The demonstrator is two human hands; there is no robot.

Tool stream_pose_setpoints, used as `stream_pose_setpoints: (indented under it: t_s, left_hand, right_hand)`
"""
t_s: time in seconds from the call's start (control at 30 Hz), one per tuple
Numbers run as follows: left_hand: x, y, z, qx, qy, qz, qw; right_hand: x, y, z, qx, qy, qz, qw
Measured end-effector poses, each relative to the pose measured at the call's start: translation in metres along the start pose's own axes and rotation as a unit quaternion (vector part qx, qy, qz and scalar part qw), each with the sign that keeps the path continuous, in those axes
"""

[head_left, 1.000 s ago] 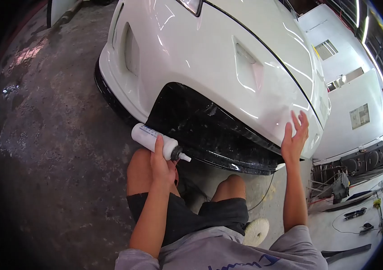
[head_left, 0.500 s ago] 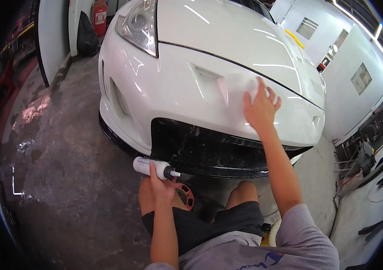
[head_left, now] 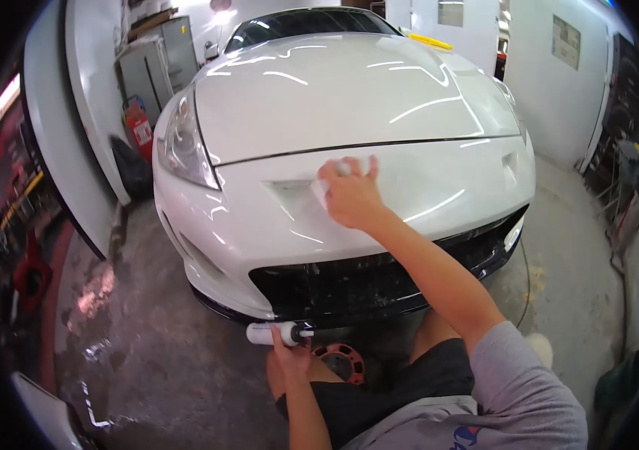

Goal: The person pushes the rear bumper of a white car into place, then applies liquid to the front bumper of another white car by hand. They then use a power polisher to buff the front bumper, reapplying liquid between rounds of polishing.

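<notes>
My left hand (head_left: 291,358) is closed around a white squeeze bottle (head_left: 263,334) with a black cap and white nozzle. The bottle lies sideways, nozzle to the right, just in front of the lower lip of a white car. My right hand (head_left: 351,196) is on the white front bumper (head_left: 424,187), beside the triangular vent recess and below the hood seam. Its fingers are bent and spread apart, slightly blurred; whether anything thin lies under the palm is hidden. Below the bumper is the black grille opening (head_left: 357,283).
An orange-red round frame (head_left: 342,358) sits on the floor between my legs. A fire extinguisher (head_left: 139,129) and black bag (head_left: 132,169) stand at the left wall. A yellow item (head_left: 430,42) rests by the car's far side. Metal racks (head_left: 623,180) line the right wall.
My right hand has swept left across the bumper toward the vent recess. The view has tilted up and turned, showing more of the hood and windshield. The bottle stays in my left hand.
</notes>
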State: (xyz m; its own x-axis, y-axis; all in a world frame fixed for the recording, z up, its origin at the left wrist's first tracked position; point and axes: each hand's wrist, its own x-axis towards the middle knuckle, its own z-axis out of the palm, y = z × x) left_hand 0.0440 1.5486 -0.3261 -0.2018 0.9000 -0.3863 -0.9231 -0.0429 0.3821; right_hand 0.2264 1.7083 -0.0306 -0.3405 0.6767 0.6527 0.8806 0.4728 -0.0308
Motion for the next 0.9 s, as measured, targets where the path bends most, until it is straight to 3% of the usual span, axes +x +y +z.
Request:
stream_pose_setpoints:
  t_s: [0.03,0.07,0.13,0.17,0.2,0.27,0.3,0.37,0.4,0.47,0.5,0.63,0.73,0.8,0.83,0.9]
  left_hand:
    - [0.000,0.003,0.003,0.003,0.000,0.001,1.000]
    - [-0.003,0.005,0.005,0.019,0.012,0.005,1.000]
    - [-0.008,0.008,0.011,0.022,0.012,0.020,0.999]
    - [-0.008,0.013,0.011,0.028,0.006,0.025,0.999]
    - [-0.008,0.016,0.009,0.024,0.003,0.012,1.000]
    - [-0.007,0.016,0.005,0.026,-0.008,-0.005,1.000]
    - [-0.005,0.017,0.004,0.031,0.009,-0.011,0.999]
    - [-0.004,0.017,0.005,0.049,0.017,-0.013,0.999]
    - [-0.005,0.018,0.008,0.056,0.010,-0.017,0.998]
    - [-0.005,0.016,0.011,0.066,0.066,-0.013,0.996]
    - [-0.001,0.017,0.005,0.075,0.064,-0.016,0.995]
    - [0.008,0.013,-0.001,0.108,0.042,-0.023,0.993]
    - [0.008,0.009,-0.001,0.132,0.065,-0.012,0.989]
    - [0.019,0.006,-0.007,0.135,0.049,-0.022,0.989]
    - [0.019,0.006,-0.001,0.144,0.041,-0.024,0.988]
    - [0.008,0.000,0.005,0.143,0.018,-0.020,0.989]
  right_hand:
    - [-0.001,-0.002,-0.002,0.021,-0.082,-0.033,0.996]
    - [-0.003,-0.001,-0.006,0.031,-0.070,-0.022,0.997]
    - [-0.011,0.002,-0.019,0.088,0.074,0.019,0.993]
    - [-0.017,0.015,-0.016,0.035,0.164,0.011,0.986]
    - [-0.026,0.033,-0.010,0.034,0.174,0.014,0.984]
    - [-0.051,0.061,0.001,-0.121,0.132,0.070,0.981]
    - [-0.062,0.058,-0.012,-0.126,0.139,0.078,0.979]
    - [-0.083,0.047,-0.048,0.042,-0.105,0.021,0.993]
    - [-0.091,0.049,-0.047,0.038,-0.099,0.029,0.994]
    - [-0.107,0.056,-0.038,-0.045,0.072,0.030,0.996]
    - [-0.110,0.057,-0.029,-0.080,0.076,0.085,0.990]
    - [-0.095,0.036,-0.035,0.056,0.006,0.005,0.998]
    - [-0.068,0.018,-0.024,0.041,0.067,0.030,0.996]
    - [-0.055,0.008,-0.026,0.047,-0.123,0.013,0.991]
    - [-0.052,0.006,-0.023,0.045,-0.116,0.023,0.992]
    - [-0.052,0.004,-0.026,-0.002,0.107,-0.039,0.993]
